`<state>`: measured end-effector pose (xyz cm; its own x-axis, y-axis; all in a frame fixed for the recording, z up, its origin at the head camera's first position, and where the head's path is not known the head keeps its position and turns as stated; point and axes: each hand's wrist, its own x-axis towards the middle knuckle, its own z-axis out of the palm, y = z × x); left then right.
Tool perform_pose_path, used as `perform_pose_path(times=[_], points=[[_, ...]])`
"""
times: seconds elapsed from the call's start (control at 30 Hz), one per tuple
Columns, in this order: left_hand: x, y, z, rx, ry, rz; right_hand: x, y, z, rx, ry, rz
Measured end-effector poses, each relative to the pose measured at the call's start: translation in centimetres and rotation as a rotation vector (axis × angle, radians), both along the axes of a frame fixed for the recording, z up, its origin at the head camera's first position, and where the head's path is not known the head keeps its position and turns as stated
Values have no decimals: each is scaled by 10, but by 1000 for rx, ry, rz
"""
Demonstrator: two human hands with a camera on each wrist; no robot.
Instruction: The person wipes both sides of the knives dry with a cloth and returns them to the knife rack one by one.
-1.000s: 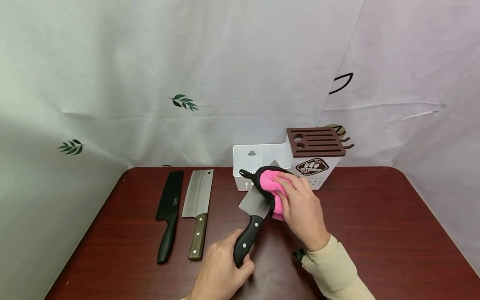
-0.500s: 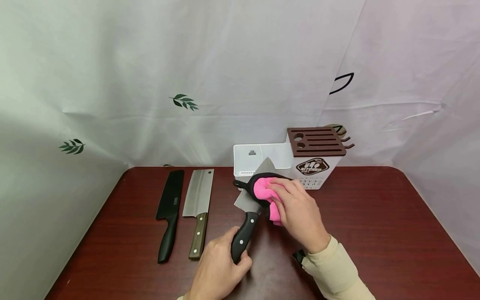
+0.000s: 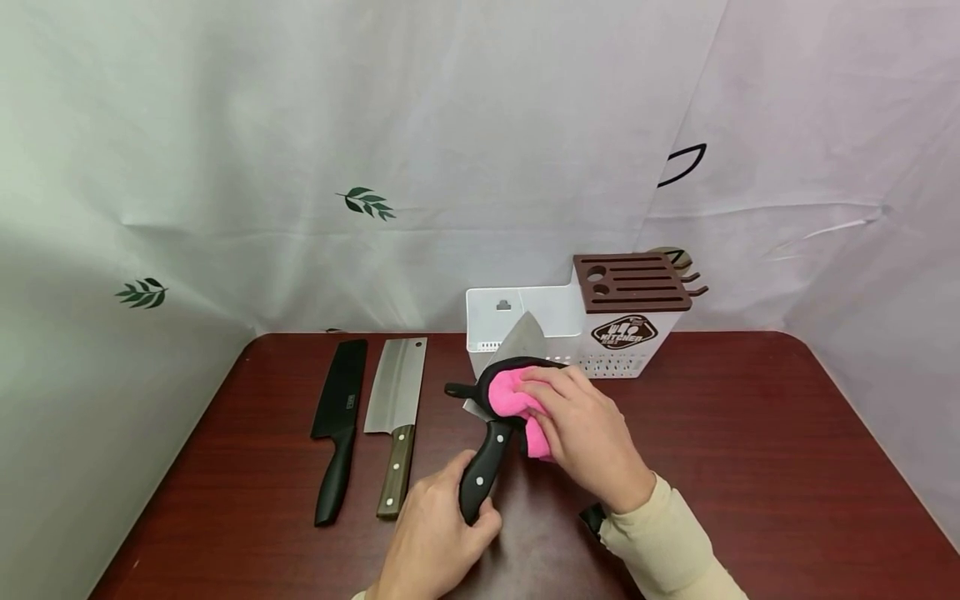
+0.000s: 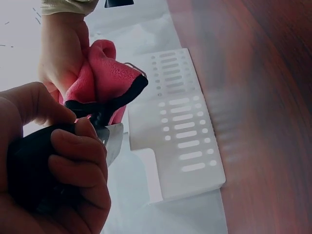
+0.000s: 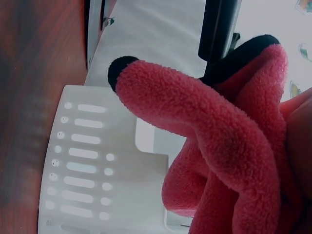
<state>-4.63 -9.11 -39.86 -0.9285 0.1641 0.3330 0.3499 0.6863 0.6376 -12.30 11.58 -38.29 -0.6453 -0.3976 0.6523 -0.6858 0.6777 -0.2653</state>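
My left hand [image 3: 438, 525] grips the black riveted handle [image 3: 483, 471] of a kitchen knife, its blade [image 3: 525, 335] pointing up and away over the table. My right hand [image 3: 588, 433] holds a bunched pink cloth [image 3: 512, 396] with black edging and a hanging loop against the blade near the handle. The cloth covers the middle of the blade; the tip shows beyond it. In the left wrist view, fingers curl round the dark handle, and the pink cloth [image 4: 109, 78] folds over the steel. Fuzzy pink folds [image 5: 195, 112] fill much of the right wrist view.
Left on the table [image 3: 720, 467] lie a black knife [image 3: 341, 417] and a cleaver [image 3: 397, 400] with a wooden handle, side by side. Behind the hands stands a white knife holder [image 3: 487, 317] with a brown slotted top [image 3: 633, 283] and side hooks. A pale curtain [image 3: 480, 125] hangs behind.
The cloth and my right hand have slid left and down along the blade toward the handle, baring more of the tip. The knife has shifted slightly left.
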Motion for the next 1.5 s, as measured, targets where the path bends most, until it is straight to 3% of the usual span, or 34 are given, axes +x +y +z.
perform_pose_path(times=[0.27,0.57,0.93,1.13,1.5], points=[[-1,0,0,-15,-59,48,1,0,2,-19,-11,34],[-2,-1,4,-20,-152,92,3,-1,6,-164,51,7],[-2,-2,1,-29,-99,122,1,1,11,-332,113,-138],[-2,-1,-3,-69,-24,126,-1,2,12,-389,151,-140],[-1,-3,3,-15,-113,128,-2,4,12,-414,166,-132]])
